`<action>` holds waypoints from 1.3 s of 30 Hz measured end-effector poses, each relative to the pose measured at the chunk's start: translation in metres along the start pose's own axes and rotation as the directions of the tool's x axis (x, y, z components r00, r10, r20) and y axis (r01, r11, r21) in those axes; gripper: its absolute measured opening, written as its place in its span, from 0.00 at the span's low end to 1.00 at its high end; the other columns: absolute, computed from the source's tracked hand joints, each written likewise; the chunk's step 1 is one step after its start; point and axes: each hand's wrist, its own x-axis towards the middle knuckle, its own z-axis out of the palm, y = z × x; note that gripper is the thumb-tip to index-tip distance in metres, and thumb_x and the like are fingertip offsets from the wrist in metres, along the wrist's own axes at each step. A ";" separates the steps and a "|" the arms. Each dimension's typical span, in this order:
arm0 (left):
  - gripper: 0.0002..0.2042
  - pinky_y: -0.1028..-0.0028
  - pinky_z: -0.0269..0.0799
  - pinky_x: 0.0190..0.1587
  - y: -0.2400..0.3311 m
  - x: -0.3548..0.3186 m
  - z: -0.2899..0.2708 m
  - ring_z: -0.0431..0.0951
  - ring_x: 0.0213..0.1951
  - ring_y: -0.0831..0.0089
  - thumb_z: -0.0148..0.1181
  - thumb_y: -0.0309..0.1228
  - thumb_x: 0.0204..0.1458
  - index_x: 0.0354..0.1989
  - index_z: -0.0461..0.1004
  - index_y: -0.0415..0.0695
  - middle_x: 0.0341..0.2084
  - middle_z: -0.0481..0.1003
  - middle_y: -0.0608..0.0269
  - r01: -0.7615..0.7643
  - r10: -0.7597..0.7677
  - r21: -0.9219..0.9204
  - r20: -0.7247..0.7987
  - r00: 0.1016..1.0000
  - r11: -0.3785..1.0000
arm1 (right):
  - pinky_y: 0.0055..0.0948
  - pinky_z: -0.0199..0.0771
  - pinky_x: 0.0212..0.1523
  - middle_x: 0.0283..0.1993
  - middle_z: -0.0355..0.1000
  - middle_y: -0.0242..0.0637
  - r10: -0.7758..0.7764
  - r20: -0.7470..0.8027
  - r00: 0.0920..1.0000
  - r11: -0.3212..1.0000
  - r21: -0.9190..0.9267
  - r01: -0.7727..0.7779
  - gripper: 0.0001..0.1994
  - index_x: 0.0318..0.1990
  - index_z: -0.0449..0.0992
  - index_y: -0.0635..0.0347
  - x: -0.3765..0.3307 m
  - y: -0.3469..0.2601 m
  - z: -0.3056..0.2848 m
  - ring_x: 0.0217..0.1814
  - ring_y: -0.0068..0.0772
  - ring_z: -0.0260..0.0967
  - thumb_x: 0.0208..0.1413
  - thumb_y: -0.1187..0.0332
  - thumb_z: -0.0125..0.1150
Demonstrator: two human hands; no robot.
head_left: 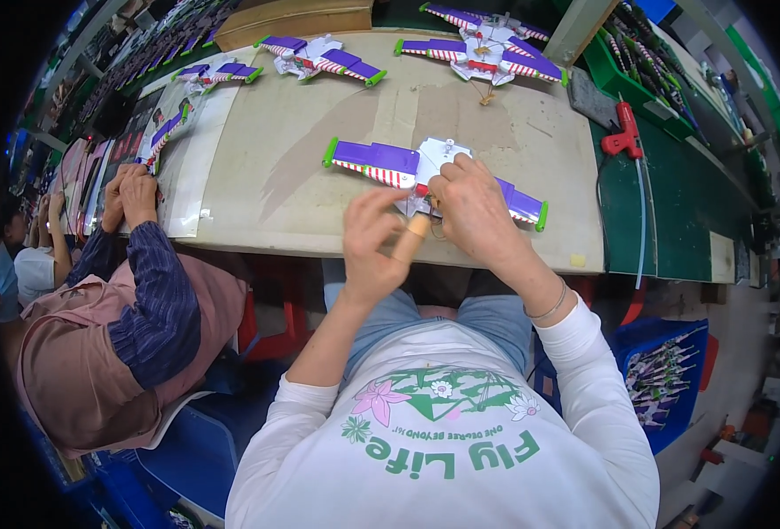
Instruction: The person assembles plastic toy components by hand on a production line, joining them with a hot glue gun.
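Note:
A winged toy part (381, 159) lies on the worktable in front of me, with purple wings, red-and-white striped edges, green tips and a white middle with a red piece. Over the right side of that middle, my right hand (474, 207) is closed in a pinch; its fingers hide what they hold. My left hand (374, 242) hovers at the toy's near side, fingers bent and apart, with a tan finger cot (410, 238) on one digit. A thin tan string shows below the right fingers, partly hidden.
More winged toys (319, 60) stand along the far side of the worktable (302, 189). A red glue gun (622, 132) rests at the right, near a green crate (641, 93). On my left, a co-worker's hands (133, 196) handle another winged toy. A blue bin (694, 353) holds many parts.

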 end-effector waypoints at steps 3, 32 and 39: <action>0.05 0.63 0.63 0.55 -0.012 0.013 -0.011 0.72 0.50 0.55 0.63 0.24 0.46 0.25 0.72 0.37 0.44 0.77 0.52 0.043 -0.046 -0.020 -0.134 0.990 0.999 | 0.39 0.67 0.44 0.29 0.71 0.42 -0.017 0.075 0.997 1.000 -0.020 0.019 0.03 0.26 0.77 0.65 0.005 -0.005 -0.001 0.41 0.43 0.67 0.41 0.77 0.63; 0.30 0.74 0.72 0.46 -0.098 0.155 -0.068 0.75 0.41 0.77 0.70 0.38 0.49 0.56 0.70 0.31 0.39 0.79 0.57 0.431 -0.423 -0.048 0.116 0.898 0.901 | 0.45 0.62 0.57 0.50 0.68 0.54 0.251 -0.096 0.963 0.876 -0.401 -0.268 0.28 0.56 0.64 0.66 0.061 0.254 -0.011 0.58 0.54 0.63 0.42 0.81 0.58; 0.37 0.54 0.68 0.53 -0.189 0.270 -0.035 0.75 0.52 0.46 0.59 0.60 0.50 0.61 0.68 0.43 0.48 0.75 0.41 0.484 -0.446 0.509 -0.205 0.871 0.712 | 0.50 0.73 0.42 0.38 0.71 0.56 0.352 0.066 0.934 0.922 -0.194 -0.334 0.15 0.44 0.65 0.69 0.006 0.178 -0.016 0.41 0.57 0.72 0.47 0.81 0.52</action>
